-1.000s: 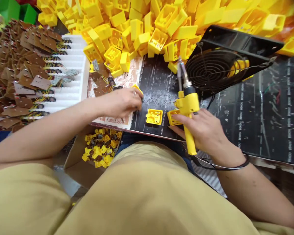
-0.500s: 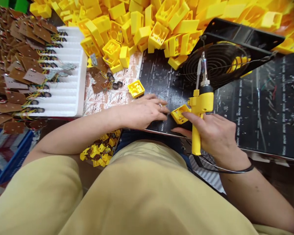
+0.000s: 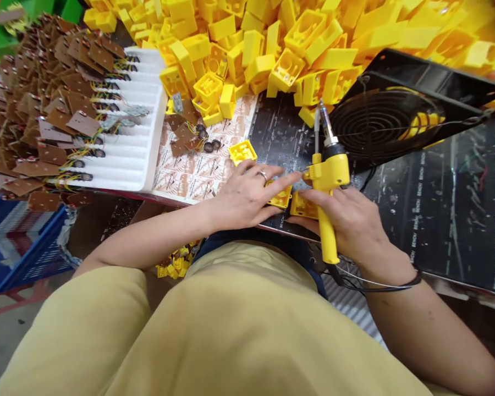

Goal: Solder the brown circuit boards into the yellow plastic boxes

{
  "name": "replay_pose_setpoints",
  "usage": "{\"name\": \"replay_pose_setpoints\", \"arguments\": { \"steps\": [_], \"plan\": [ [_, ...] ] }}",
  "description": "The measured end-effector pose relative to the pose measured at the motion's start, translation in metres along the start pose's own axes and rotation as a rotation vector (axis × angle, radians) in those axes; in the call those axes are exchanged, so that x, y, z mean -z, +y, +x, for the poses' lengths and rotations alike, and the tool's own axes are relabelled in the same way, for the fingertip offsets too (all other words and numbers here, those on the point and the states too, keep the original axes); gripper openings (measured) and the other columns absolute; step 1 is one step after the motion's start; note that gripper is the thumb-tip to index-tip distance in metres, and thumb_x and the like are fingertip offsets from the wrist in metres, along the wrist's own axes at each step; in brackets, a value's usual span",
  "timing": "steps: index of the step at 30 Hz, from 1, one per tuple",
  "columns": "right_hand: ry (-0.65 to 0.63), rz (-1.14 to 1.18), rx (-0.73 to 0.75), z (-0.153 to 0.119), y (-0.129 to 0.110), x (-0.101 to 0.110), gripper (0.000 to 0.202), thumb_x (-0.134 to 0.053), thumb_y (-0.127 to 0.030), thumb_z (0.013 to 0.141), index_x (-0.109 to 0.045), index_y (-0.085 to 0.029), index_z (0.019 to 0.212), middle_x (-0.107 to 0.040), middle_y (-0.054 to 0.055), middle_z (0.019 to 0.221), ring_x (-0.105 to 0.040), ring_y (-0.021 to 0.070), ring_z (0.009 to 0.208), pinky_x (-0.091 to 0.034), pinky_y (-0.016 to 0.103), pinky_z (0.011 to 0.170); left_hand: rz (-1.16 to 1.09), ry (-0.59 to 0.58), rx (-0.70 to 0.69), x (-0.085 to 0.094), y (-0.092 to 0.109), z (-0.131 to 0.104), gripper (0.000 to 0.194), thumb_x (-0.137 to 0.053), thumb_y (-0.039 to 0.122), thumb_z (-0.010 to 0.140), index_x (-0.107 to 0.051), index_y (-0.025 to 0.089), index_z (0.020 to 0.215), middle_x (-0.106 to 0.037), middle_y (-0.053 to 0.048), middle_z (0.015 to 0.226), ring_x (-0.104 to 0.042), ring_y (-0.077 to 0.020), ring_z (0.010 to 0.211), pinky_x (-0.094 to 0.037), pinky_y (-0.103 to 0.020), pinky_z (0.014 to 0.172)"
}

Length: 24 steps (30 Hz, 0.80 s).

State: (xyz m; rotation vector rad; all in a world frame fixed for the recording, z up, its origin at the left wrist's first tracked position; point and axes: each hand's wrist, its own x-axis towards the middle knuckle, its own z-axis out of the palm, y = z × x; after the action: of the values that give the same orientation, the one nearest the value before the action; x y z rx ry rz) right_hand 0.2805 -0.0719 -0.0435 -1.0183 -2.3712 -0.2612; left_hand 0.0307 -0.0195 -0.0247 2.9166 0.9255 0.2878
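Note:
My right hand [image 3: 352, 223] is closed around a yellow soldering gun [image 3: 332, 171], its metal tip pointing up and away from me. Beside that hand's thumb, at the bench edge, is a yellow plastic casing [image 3: 303, 206], partly hidden by hand and tool. Palm down, my left hand [image 3: 249, 195] has thumb and index finger on either side of another open yellow casing [image 3: 282, 198]; the index finger stretches past it toward the gun. A third casing [image 3: 242, 151] lies just beyond my left knuckles.
A large heap of yellow casings [image 3: 251, 49] covers the back. At the right stands a black fan [image 3: 379, 124]. On the left, brown circuit boards [image 3: 37, 104] with wired parts lie over a white ribbed foam tray [image 3: 148, 137]. A blue crate [image 3: 8, 264] sits below.
The view has shifted slightly. A second casing now shows between my left thumb and index finger, beside the one at my right hand. The soldering gun has tilted leftward.

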Motion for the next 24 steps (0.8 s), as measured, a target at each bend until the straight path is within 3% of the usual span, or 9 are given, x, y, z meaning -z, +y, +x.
{"name": "replay_pose_setpoints", "arguments": {
  "steps": [3, 6, 8, 12, 14, 17, 19, 22, 24],
  "plan": [
    [0.013, 0.029, 0.005, 0.005, -0.003, -0.006, 0.041, -0.061, -0.05, 0.101, -0.056, -0.018, 0.125, -0.063, 0.002, 0.078, -0.064, 0.0219, 0.074, -0.053, 0.036, 0.073, 0.041, 0.041, 0.202, 0.004, -0.022, 0.001, 0.079, -0.061, 0.063, 0.096, -0.045, 0.016, 0.158, -0.053, -0.02, 0.157, -0.051, -0.0363, 0.142, -0.037, -0.051, 0.119],
    [0.013, 0.106, -0.003, 0.011, -0.007, -0.014, 0.048, -0.063, -0.053, 0.099, -0.053, -0.018, 0.13, -0.068, 0.005, 0.09, -0.069, 0.0238, 0.084, -0.056, 0.039, 0.083, 0.056, -0.06, 0.332, 0.011, -0.045, 0.0, 0.07, -0.065, 0.043, 0.097, -0.045, 0.013, 0.158, -0.061, -0.02, 0.149, -0.058, -0.0339, 0.134, -0.046, -0.046, 0.112],
    [0.001, 0.146, 0.0, 0.013, -0.01, -0.02, 0.043, -0.067, -0.043, 0.099, -0.053, -0.019, 0.131, -0.069, 0.005, 0.092, -0.069, 0.0226, 0.085, -0.056, 0.037, 0.081, -0.017, -0.151, 0.248, 0.019, -0.054, -0.005, 0.062, -0.061, 0.023, 0.098, -0.046, 0.012, 0.157, -0.064, -0.017, 0.146, -0.063, -0.0281, 0.129, -0.05, -0.04, 0.109],
    [0.018, 0.16, -0.016, 0.012, -0.011, -0.023, 0.037, -0.067, -0.027, 0.098, -0.053, -0.021, 0.131, -0.07, 0.004, 0.092, -0.066, 0.019, 0.076, -0.054, 0.031, 0.071, -0.247, -0.294, -0.155, 0.035, -0.059, -0.022, 0.06, -0.053, -0.002, 0.085, -0.065, 0.019, 0.139, -0.066, -0.008, 0.149, -0.056, -0.0233, 0.143, -0.046, -0.038, 0.117],
    [0.016, 0.16, -0.03, 0.009, -0.01, -0.022, 0.037, -0.067, -0.029, 0.099, -0.053, -0.021, 0.132, -0.072, 0.005, 0.095, -0.067, 0.0192, 0.077, -0.055, 0.031, 0.07, -0.276, -0.203, -0.19, 0.035, -0.053, -0.032, 0.055, -0.051, -0.004, 0.081, -0.075, 0.026, 0.121, -0.066, -0.002, 0.149, -0.048, -0.0233, 0.151, -0.041, -0.043, 0.122],
    [0.0, 0.165, -0.05, 0.005, -0.009, -0.023, 0.04, -0.069, -0.029, 0.098, -0.053, -0.024, 0.134, -0.073, 0.005, 0.099, -0.069, 0.0198, 0.078, -0.056, 0.034, 0.076, -0.155, 0.13, 0.104, 0.026, -0.036, -0.043, 0.045, -0.049, 0.005, 0.09, -0.075, 0.026, 0.12, -0.066, -0.004, 0.148, -0.054, -0.0256, 0.145, -0.041, -0.048, 0.119],
    [-0.001, 0.169, -0.066, 0.003, -0.009, -0.025, 0.046, -0.072, -0.029, 0.095, -0.052, -0.026, 0.137, -0.074, 0.006, 0.105, -0.071, 0.0217, 0.084, -0.057, 0.039, 0.085, -0.017, 0.24, 0.284, 0.018, -0.023, -0.048, 0.039, -0.055, 0.031, 0.099, -0.069, 0.022, 0.135, -0.065, -0.014, 0.146, -0.058, -0.0336, 0.136, -0.047, -0.053, 0.111],
    [0.007, 0.184, -0.079, 0.0, -0.009, -0.026, 0.054, -0.075, -0.031, 0.093, -0.05, -0.027, 0.141, -0.074, 0.008, 0.113, -0.073, 0.0253, 0.094, -0.057, 0.046, 0.094, 0.137, 0.134, 0.358, 0.009, -0.008, -0.049, 0.067, -0.062, 0.065, 0.092, -0.066, 0.017, 0.14, -0.07, -0.021, 0.13, -0.064, -0.0402, 0.116, -0.053, -0.055, 0.094],
    [0.007, 0.199, -0.07, 0.0, -0.008, -0.024, 0.053, -0.074, -0.028, 0.094, -0.05, -0.027, 0.141, -0.074, 0.007, 0.111, -0.074, 0.0238, 0.09, -0.059, 0.043, 0.088, 0.125, 0.03, 0.304, 0.004, -0.003, -0.047, 0.056, -0.062, 0.052, 0.096, -0.065, 0.018, 0.14, -0.072, -0.018, 0.124, -0.066, -0.0362, 0.11, -0.055, -0.05, 0.09]
  ]
}}
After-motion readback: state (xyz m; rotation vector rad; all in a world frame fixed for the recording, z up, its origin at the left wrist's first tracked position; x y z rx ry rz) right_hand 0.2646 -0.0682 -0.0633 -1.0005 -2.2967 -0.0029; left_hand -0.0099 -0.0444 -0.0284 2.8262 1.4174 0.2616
